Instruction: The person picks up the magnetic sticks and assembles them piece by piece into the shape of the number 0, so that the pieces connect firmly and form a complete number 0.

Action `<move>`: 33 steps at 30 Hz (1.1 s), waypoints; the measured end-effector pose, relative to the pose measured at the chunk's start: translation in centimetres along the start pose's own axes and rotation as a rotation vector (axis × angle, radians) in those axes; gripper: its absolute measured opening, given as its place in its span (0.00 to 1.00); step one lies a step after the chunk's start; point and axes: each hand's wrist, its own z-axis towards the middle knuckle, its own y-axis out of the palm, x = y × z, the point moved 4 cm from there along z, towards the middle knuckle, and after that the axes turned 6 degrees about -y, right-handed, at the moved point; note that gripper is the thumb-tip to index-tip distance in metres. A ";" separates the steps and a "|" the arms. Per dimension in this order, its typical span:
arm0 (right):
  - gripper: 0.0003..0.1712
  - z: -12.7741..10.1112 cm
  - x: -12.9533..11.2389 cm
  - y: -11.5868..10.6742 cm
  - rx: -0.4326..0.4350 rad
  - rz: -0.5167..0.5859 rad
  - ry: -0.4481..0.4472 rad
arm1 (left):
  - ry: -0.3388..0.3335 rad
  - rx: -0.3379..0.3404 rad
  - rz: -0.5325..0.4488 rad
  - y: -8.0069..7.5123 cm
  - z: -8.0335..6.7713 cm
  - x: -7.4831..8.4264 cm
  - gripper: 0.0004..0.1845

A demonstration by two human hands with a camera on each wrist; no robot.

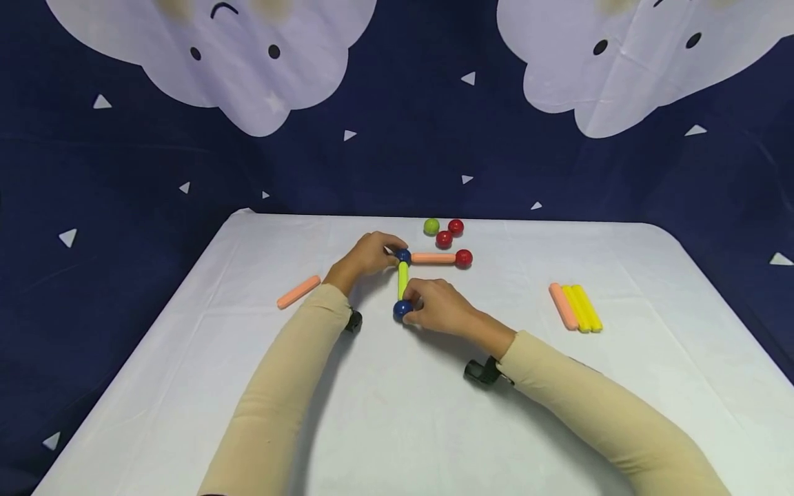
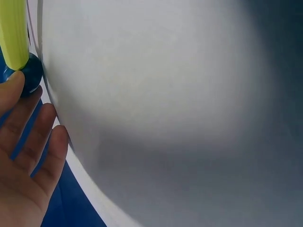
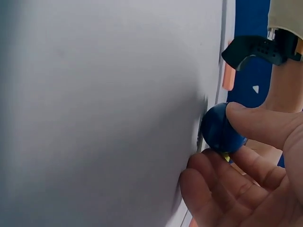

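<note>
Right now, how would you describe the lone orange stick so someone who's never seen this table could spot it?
Start at the white table and look left of the left hand. The lone orange stick lies there at a slant, touching nothing. The other orange sticks are either joined to balls between the hands or bundled with yellow sticks on the right.

Both arms wear long, close-fitting beige sleeves [image 1: 291, 386] that end at the wrists, leaving the hands bare. A small black camera mount [image 1: 482, 372] is strapped under each wrist; the strap [image 3: 253, 49] is black too.
</note>
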 end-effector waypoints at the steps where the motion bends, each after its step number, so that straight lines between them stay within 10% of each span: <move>1: 0.16 0.1 0.1 -0.1 0.002 -0.004 0.001 | -0.002 0.003 -0.001 0.0 0.1 0.0 0.20; 33: 0.19 -0.9 2.2 -3.0 0.039 -0.064 -0.007 | -0.002 0.010 0.069 -1.2 -0.8 -0.5 0.25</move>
